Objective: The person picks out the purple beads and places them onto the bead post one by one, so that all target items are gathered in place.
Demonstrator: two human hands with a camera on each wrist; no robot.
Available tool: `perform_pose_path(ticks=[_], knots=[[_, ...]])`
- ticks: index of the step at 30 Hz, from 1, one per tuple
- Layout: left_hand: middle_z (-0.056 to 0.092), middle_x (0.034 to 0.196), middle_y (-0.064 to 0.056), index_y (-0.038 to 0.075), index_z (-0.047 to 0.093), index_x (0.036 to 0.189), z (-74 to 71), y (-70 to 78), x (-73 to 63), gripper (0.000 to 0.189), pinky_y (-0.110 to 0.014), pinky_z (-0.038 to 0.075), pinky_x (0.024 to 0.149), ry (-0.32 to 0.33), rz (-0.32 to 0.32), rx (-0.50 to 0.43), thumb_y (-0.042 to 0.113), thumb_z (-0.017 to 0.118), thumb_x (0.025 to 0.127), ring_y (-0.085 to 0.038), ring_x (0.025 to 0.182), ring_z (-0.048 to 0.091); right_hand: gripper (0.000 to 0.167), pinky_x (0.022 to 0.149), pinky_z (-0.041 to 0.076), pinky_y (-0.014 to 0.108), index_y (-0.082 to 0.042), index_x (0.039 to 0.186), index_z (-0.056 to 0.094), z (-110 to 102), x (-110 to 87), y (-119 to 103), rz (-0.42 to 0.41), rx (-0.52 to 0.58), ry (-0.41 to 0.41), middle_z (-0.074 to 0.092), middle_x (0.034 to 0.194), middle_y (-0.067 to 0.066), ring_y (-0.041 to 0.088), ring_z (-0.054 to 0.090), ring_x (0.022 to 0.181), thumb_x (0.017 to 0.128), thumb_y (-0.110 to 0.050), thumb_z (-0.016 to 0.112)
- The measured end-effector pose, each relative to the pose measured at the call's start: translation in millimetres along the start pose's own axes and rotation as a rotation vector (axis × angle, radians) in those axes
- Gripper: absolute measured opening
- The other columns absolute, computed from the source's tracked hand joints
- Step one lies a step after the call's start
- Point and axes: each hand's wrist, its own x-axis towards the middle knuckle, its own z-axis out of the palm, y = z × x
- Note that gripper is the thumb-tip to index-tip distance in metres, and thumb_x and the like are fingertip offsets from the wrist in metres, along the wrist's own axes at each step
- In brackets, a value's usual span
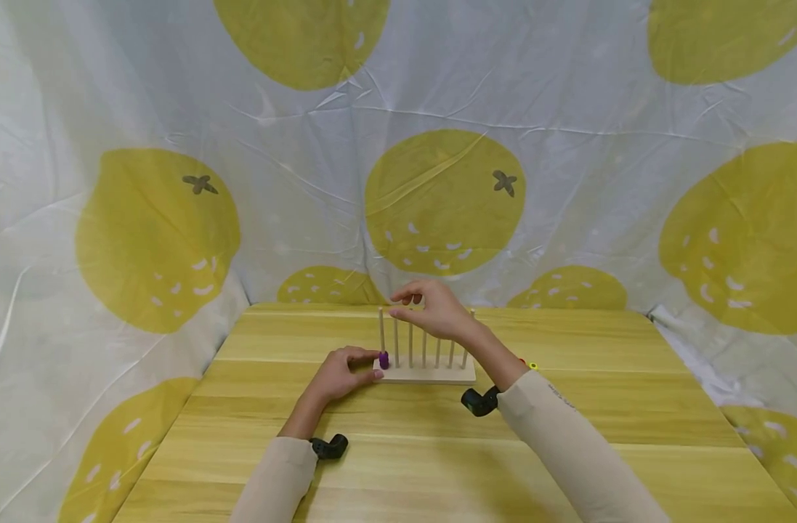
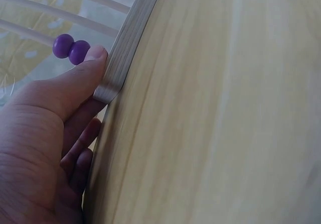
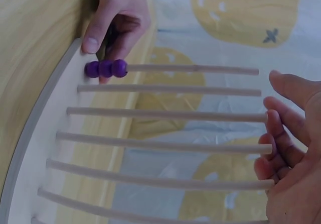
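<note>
A pale wooden peg stand (image 1: 431, 375) with a row of several upright rods stands on the table. Three purple beads (image 3: 106, 68) are stacked at the foot of its leftmost rod (image 3: 195, 69); the left wrist view shows only two of them. My left hand (image 1: 341, 372) grips the left end of the base (image 2: 120, 66) between thumb and fingers, close beside the beads. Above the rod tops hovers my right hand (image 1: 437, 309), its fingers loosely bent. In the right wrist view its thumb (image 3: 291, 86) and forefinger are apart, and no bead shows between them.
Small yellow (image 1: 533, 366) and red pieces lie on the wooden table (image 1: 398, 450), partly hidden behind the right forearm. A lemon-print curtain (image 1: 293, 189) hangs behind the table's far edge and along its sides.
</note>
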Motion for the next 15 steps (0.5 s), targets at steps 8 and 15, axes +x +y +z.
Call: perform_pose_path(ticks=[8, 15], knots=[[0.071, 0.131, -0.002, 0.028, 0.075, 0.127, 2.3, -3.3, -0.3, 0.045, -0.055, 0.045, 0.113, 0.001, 0.003, 0.001, 0.047, 0.082, 0.086, -0.031, 0.131, 0.061, 0.029, 0.084, 0.051, 0.037, -0.018, 0.120, 0.076, -11.3, -12.2, 11.8, 0.008, -0.012, 0.008, 0.069, 0.108, -0.001, 0.020, 0.058, 0.101, 0.098, -0.036, 0.073], [0.070, 0.133, -0.002, 0.031, 0.074, 0.128, 2.8, -2.6, -0.3, 0.046, -0.056, 0.043, 0.115, -0.004, -0.004, 0.006, 0.049, 0.081, 0.086, -0.031, 0.133, 0.059, 0.027, 0.082, 0.050, 0.037, -0.018, 0.119, 0.077, -25.2, -25.0, 21.0, -0.024, -0.012, 0.034, 0.070, 0.106, -0.001, 0.023, 0.059, 0.097, 0.098, -0.035, 0.073]])
